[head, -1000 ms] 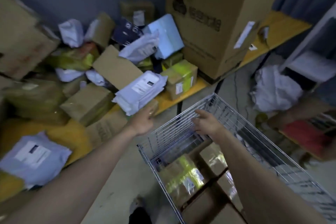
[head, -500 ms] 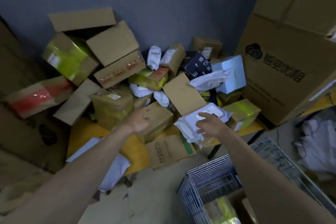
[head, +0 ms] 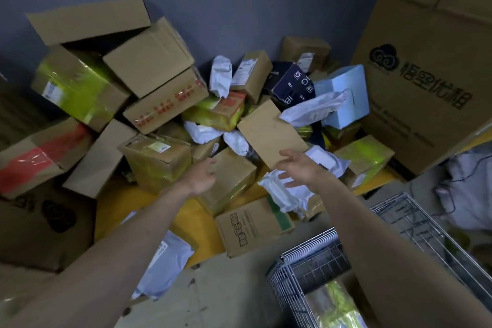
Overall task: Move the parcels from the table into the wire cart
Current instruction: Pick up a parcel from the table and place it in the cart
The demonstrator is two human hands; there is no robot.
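Head view: wire cart (head: 319,269) sits below the table edge (head: 207,255); open, empty right hand (head: 298,168) hovers over white parcel (head: 287,194), loosely open left hand (head: 202,176) beside brown box (head: 234,176).

Cardboard boxes (head: 149,61) and white mailer bags (head: 287,189) lie heaped on the yellow table (head: 111,208) against the wall; the wire cart (head: 314,266) stands below, one wrapped parcel (head: 332,303) inside.

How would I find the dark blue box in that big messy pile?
Start at the huge cardboard box with black writing on the right. Just left of it sits a pale blue box; the dark blue box leans beside that, near the grey wall. It is the only dark one, with white symbols on it.
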